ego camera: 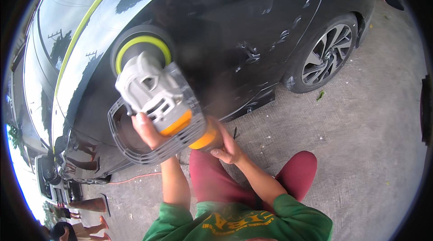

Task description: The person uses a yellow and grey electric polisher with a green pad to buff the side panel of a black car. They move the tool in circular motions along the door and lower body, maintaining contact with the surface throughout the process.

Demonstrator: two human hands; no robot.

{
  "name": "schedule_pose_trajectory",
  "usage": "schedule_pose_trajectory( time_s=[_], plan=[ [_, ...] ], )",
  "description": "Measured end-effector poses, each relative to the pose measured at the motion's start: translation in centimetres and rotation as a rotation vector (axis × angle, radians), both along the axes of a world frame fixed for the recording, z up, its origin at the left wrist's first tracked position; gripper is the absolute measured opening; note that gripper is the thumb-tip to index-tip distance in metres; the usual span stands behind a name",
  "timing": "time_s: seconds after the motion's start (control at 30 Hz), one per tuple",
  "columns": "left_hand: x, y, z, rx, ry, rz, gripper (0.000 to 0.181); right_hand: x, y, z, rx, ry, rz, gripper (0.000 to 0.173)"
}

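Both my hands hold an orange and grey rotary car polisher (159,95) with a D-shaped guard handle. My left hand (147,131) grips it near the head, its thumb on the body beside the handle. My right hand (228,146) is wrapped around the rear of the body. At the tool's far end, a round pad (143,39) with a yellow-green ring lies against the side of a dark car (216,31). Smears of whitish compound (252,55) mark the panel to the right of the pad.
A car wheel (326,55) stands at the right on the concrete ground (338,132). Yellow-green masking tape (79,31) runs along the car at the left. An orange cord (135,176), a traffic cone (89,204) and people (81,231) are at lower left.
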State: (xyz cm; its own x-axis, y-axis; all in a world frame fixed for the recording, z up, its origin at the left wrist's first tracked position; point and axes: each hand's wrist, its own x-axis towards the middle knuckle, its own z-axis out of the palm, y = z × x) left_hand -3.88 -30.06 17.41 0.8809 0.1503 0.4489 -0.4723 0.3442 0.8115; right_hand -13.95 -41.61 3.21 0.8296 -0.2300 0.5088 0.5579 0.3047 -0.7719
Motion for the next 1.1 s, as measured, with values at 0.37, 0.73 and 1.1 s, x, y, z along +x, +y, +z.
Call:
schedule_pose_trajectory(
  time_s=[0.37, 0.73, 1.1],
  plan=[
    [-0.9, -3.5, 1.3, -0.011, -0.05, -0.075, 0.056, -1.7, -5.7, 4.6, -0.403, 0.112, -0.401, 0.109],
    [-2.7, -13.7, 5.0, 0.372, -0.188, -0.035, 0.048, -3.5, -12.9, 4.6, -0.277, 0.106, -0.499, 0.106],
    [-4.4, -16.5, 5.7, 0.08, -0.112, -0.106, 0.05, -5.6, -17.8, 7.8, -0.397, 0.204, -0.463, 0.108]
  ],
)
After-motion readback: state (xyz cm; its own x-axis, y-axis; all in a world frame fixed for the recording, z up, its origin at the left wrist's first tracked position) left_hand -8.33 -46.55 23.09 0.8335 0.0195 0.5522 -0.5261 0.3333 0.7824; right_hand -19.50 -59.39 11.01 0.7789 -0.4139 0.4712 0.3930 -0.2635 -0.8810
